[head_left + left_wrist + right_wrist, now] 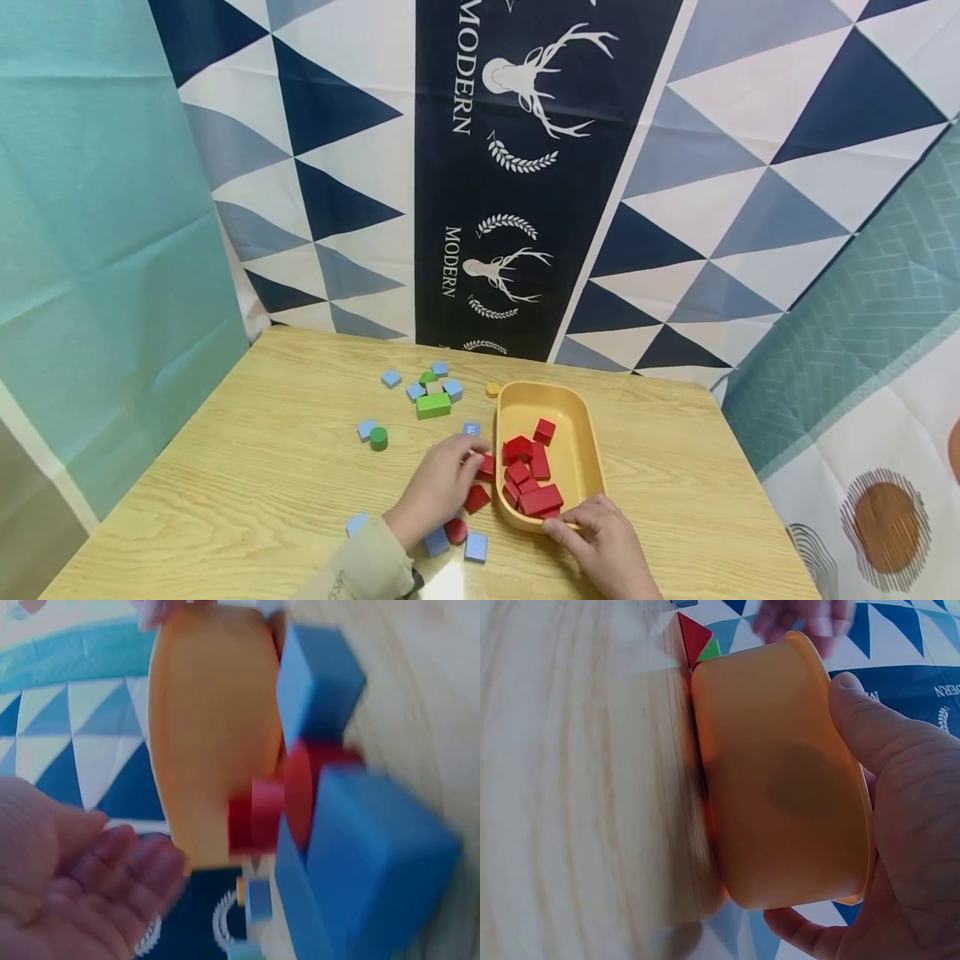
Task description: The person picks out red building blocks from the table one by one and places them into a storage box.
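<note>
A yellow-orange plastic bin (585,450) stands on the table with several red blocks (542,500) inside. My right hand (603,546) grips its near rim, the thumb along the outer wall (780,780). Left of the bin hovers my left hand (438,483), fingers loosely bent and nothing held in the left wrist view. Just by its fingertips is a red block (486,467), partly hidden. Below that lie a red triangular block (477,499) and a red round block (456,531), the latter among blue blocks (382,847).
Farther back sit a long green block (433,406) and several small blue blocks (392,378). A green cylinder (378,439) stands to the left. Beside the bin's far corner lies a small yellow piece (492,389). Patterned cloth (345,167) hangs behind the table.
</note>
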{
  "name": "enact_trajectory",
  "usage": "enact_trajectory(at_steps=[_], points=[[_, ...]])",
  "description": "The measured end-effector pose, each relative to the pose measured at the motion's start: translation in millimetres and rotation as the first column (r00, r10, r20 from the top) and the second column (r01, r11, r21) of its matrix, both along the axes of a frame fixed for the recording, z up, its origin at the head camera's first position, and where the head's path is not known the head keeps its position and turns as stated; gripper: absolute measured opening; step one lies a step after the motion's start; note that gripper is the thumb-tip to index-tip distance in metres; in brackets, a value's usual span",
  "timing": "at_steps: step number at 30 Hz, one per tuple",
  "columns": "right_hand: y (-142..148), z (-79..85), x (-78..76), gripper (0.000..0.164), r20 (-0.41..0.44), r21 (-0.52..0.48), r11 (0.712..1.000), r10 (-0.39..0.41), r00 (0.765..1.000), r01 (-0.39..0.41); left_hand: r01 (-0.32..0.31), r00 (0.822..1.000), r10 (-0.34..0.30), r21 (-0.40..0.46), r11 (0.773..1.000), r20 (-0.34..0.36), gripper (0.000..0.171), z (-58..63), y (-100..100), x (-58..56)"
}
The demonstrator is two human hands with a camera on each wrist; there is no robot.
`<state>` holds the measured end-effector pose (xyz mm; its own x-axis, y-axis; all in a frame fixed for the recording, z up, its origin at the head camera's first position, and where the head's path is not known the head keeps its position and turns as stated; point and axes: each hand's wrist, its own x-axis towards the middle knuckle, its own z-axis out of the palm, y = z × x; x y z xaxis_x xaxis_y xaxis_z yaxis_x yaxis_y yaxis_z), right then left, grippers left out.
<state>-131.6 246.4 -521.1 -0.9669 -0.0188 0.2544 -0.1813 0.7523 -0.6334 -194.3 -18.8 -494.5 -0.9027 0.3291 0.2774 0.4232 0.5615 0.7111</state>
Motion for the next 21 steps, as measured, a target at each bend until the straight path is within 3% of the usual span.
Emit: enact_trajectory(at_steps=[3,5,9,12,18,21], points=[[-0.6,0.7,-1.2,0.015,0.022,0.004,1.000,-0.006,1.000,0.006,-0.089,0.996,0.090,-0.093,0.992,0.016,0.021,-4.9,-10.7,-4.3],[-1.2,1.4,-1.4,0.014,0.031,0.008,1.000,-0.011,0.999,0.011,-0.088,0.995,0.095,-0.162,0.983,0.039,0.022,-8.4,-15.4,-5.1],[-1.7,3.0,-0.7,0.014,0.047,0.011,1.000,-0.020,0.999,0.020,0.013,0.997,0.009,-0.292,0.956,0.072,0.029,-15.4,-15.2,-2.9],[-2.2,3.9,-0.6,0.014,0.062,0.010,1.000,-0.021,0.998,0.021,0.071,0.997,-0.053,-0.374,0.925,0.059,0.032,-18.5,-9.3,-0.6],[-2.6,5.0,0.1,0.013,0.073,0.008,1.000,-0.025,0.997,0.024,0.039,0.994,-0.087,-0.510,0.859,-0.070,0.024,-22.1,4.1,3.1],[-2.6,5.2,0.0,0.013,0.061,0.010,1.000,-0.022,0.998,0.021,0.011,0.989,-0.086,-0.533,0.846,-0.116,0.021,-23.8,6.7,3.6]])
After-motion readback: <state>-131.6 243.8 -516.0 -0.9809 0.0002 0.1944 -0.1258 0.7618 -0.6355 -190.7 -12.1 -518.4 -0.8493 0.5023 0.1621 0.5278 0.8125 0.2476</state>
